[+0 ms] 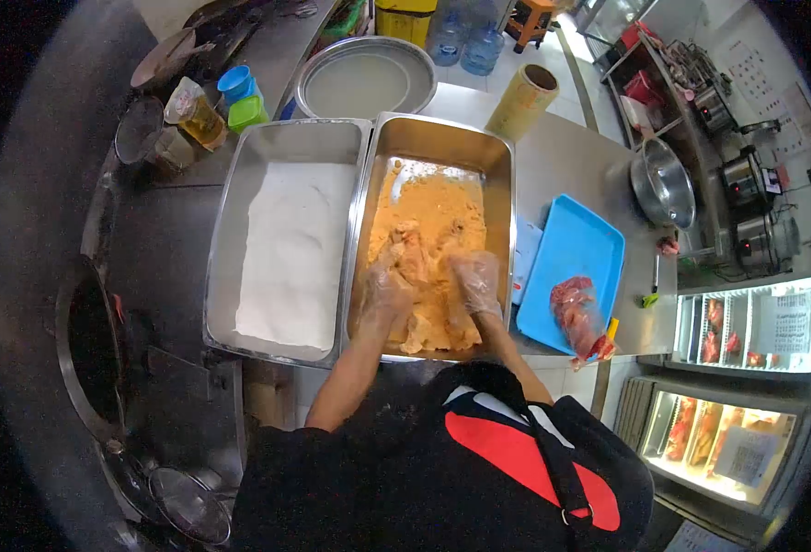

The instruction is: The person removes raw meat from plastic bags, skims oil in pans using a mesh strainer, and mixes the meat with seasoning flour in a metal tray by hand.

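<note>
Both my hands wear clear plastic gloves and work inside a deep steel pan [507, 184] of orange-brown breading [438, 202]. My left hand [388, 287] is closed around a breaded piece of meat, probably chicken [413, 259]. To its right, my right hand [475, 279] is low over the breading with its fingers curled in; what they hold, if anything, is hidden. Another coated piece [451, 237] lies just beyond it. More coated lumps [416, 333] rest at the pan's near end.
A second steel pan with white flour [295, 258] adjoins on the left. On the right, a blue tray [545, 294] carries raw meat in plastic [578, 313]. Behind the pans are a round basin of cloudy liquid [366, 81] and a film roll [522, 101]. A steel bowl [663, 184] stands far right.
</note>
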Motion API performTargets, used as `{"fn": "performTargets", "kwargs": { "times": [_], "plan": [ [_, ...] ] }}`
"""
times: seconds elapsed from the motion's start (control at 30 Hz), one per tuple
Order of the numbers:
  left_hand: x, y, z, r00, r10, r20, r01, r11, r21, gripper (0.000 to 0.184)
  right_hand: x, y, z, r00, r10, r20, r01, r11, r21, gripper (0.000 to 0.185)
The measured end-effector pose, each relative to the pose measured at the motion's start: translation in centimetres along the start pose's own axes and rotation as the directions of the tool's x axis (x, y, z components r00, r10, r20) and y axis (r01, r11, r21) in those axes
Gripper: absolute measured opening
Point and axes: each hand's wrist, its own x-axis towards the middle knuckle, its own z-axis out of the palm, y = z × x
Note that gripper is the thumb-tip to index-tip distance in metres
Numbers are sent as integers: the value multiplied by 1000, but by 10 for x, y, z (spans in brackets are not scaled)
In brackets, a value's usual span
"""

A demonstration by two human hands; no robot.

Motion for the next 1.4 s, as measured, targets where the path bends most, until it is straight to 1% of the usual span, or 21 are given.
{"fn": "performTargets", "kwargs": {
  "times": [0.03, 0.1, 0.17, 0.23, 0.3, 0.37, 0.43, 0.47, 0.53, 0.57, 0.63, 0.7, 0.83, 0.9, 0.97, 1.0, 1.07, 1.2, 1.23, 1.3, 1.4],
  "plan": [
    [3, -1, 2, 1000, 12, -10, -12, 998, -60, 41, 2, 2, 3, 996, -72, 60, 68, 996, 63, 18],
    [-3, 13, 55, 997, 46, -54, -49, 997, -60, 57, -10, -19, -3, 833, -551, -52, 545, 800, 251, 18],
    [-17, 32, 116, 993, 74, -90, -68, 996, 63, 69, -17, -12, 26, 949, -314, -22, 293, 857, 424, 20],
    [-21, 36, 133, 982, 41, -184, -30, 998, 63, 69, -9, -27, 10, 902, -362, 234, 325, 928, 181, 21],
    [-23, 34, 133, 977, 79, -198, -60, 993, 100, 67, -12, 12, 58, 959, -279, 47, 190, 759, 623, 20],
    [-21, 25, 122, 976, 182, -118, -161, 972, 169, 63, -14, 4, 51, 937, -338, -89, 316, 714, 625, 19],
    [-29, 18, 108, 973, 207, -99, -179, 955, 237, 62, -16, -5, 31, 792, -604, -90, 609, 772, 181, 17],
    [-37, 14, 100, 974, 197, -116, -158, 947, 279, 61, -16, -5, 35, 877, -468, 109, 421, 859, 292, 16],
    [-54, 9, 85, 972, 166, -169, -95, 928, 361, 60, -14, -6, 42, 835, -183, 518, -28, 927, 373, 16],
    [-58, 9, 80, 968, 160, -195, -75, 919, 387, 59, -15, -13, 33, 805, -186, 564, 5, 952, 307, 16],
    [-58, 11, 71, 951, 187, -245, -68, 903, 423, 58, -25, -32, 12, 776, -328, 538, 230, 943, 243, 20],
    [-47, 17, 62, 929, 239, -283, -91, 887, 452, 57, -32, -48, -4, 771, -396, 499, 258, 910, 323, 24],
    [-22, 26, 39, 901, 295, -318, -54, 803, 593, 54, -41, -41, -16, 840, -349, 416, -93, 663, 743, 34],
    [-25, 36, 30, 909, 255, -331, 79, 673, 736, 54, -35, -37, -39, 846, -277, 456, -80, 780, 620, 39],
    [-33, 46, 30, 920, 167, -356, 263, 412, 873, 53, -11, -55, -91, 870, -16, 493, -14, 998, 57, 39],
    [-39, 48, 34, 918, 125, -375, 334, 261, 906, 52, -5, -56, -100, 904, 149, 400, -53, 969, -241, 37],
    [-53, 48, 53, 899, 74, -432, 434, -14, 901, 51, -10, -22, -72, 917, 165, 363, -13, 923, -384, 34],
    [-64, 65, 87, 825, -179, -536, 462, -331, 823, 52, -36, 46, 3, 985, -165, 46, 171, 942, -288, 30],
    [-77, 62, 75, 951, -118, -287, 293, 40, 955, 56, -23, 26, -13, 919, 2, 394, 176, 891, -418, 32],
    [-68, 49, 35, 985, -1, -173, 173, -27, 985, 49, -12, 36, -21, 986, -113, 119, 132, 977, -168, 21],
    [-48, 21, -18, 965, 102, -241, 254, -145, 956, 38, 0, 55, -16, 981, 191, 26, -192, 981, 43, 24]
  ]
}}
